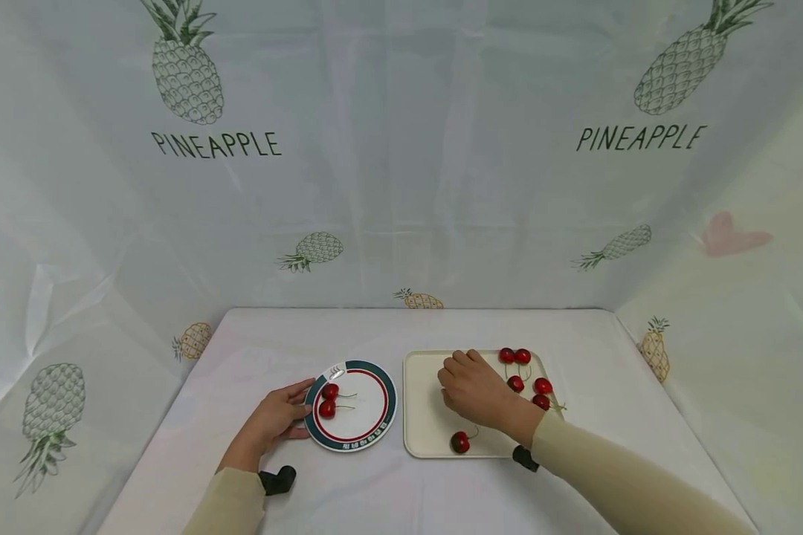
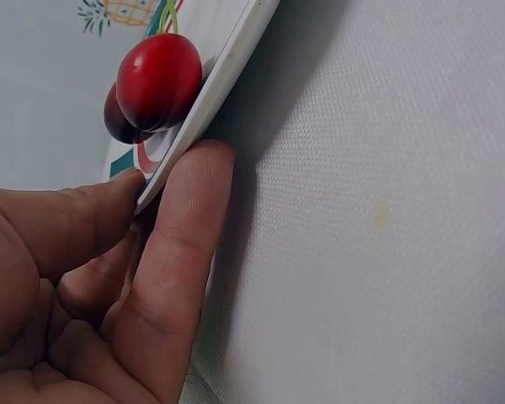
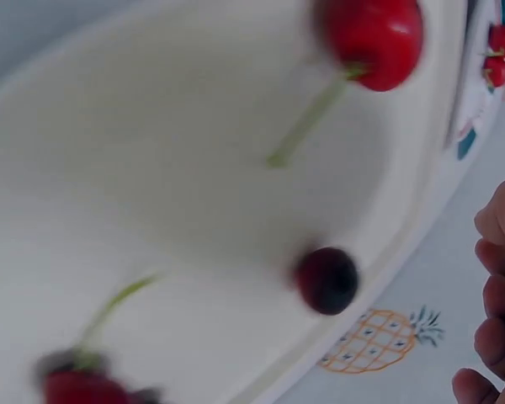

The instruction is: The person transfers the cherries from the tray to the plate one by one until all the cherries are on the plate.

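My left hand [image 1: 277,416] grips the left edge of a white plate [image 1: 369,407] with a dark green rim and a red ring. In the left wrist view the thumb lies on the plate's edge and a finger [image 2: 181,227] is beneath it. Two cherries [image 1: 329,400] with stems lie on the plate's left part. My right hand [image 1: 471,386] hovers over a cream tray [image 1: 421,423], fingers loosely curled; no cherry shows between its fingertips [image 3: 493,341]. Around it on the tray are several cherries at the right [image 1: 515,383] and a darker cherry [image 1: 460,442] near the front edge.
Plate and tray stand side by side on a white-covered table [image 1: 308,490], with a narrow gap between them. Behind the table hangs a white curtain [image 1: 401,186] printed with pineapples. Dark straps with small black devices [image 1: 277,481] are at both wrists.
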{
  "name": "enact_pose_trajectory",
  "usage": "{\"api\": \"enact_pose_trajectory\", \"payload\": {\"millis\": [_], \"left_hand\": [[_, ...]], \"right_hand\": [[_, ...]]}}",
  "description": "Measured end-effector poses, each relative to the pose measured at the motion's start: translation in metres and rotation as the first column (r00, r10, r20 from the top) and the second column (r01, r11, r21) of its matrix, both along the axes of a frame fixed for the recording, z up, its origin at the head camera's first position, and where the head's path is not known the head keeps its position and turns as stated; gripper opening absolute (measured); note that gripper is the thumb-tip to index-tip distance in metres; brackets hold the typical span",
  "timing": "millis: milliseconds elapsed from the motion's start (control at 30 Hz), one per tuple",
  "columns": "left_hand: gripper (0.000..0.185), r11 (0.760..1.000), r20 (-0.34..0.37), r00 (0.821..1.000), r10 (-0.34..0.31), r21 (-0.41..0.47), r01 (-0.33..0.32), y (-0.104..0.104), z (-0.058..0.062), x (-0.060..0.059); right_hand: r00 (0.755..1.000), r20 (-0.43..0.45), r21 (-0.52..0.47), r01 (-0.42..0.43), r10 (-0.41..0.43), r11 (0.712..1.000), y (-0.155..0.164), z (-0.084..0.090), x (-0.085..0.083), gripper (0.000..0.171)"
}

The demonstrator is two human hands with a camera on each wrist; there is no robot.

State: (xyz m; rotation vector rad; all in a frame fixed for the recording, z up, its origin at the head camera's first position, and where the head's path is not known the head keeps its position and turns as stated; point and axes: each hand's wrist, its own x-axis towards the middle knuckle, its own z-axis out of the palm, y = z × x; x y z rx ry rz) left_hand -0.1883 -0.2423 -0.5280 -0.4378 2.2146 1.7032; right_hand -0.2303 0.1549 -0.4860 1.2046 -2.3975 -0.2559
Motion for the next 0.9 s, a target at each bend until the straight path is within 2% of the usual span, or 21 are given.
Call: {"api": "enact_pose_trajectory", "payload": {"millis": [200,500,700,900], "left_hand": [[0.058,1.0,0.004,1.0,0.005,0.008,-0.005,0.0,0.0,0.0],[0.058,1.0,0.002,1.0,0.009,0.011,-0.01,0.001,-0.001,-0.002],[0.058,1.0,0.004,1.0,0.009,0.001,-0.009,0.001,-0.002,-0.001],[0.059,1.0,0.005,1.0,0.011,0.013,-0.011,0.001,-0.002,-0.002]], "right_hand": [[0.998,0.034,0.039,-0.05,0.048,0.998,0.033,-0.004,0.014,0.023],[0.99,0.093,0.024,-0.107,0.104,0.994,0.067,-0.014,0.026,0.024],[0.98,0.141,-0.023,-0.137,0.139,0.99,0.074,-0.027,0.032,0.024],[0.978,0.132,-0.044,-0.155,0.159,0.987,0.072,-0.037,0.035,0.021]]}}
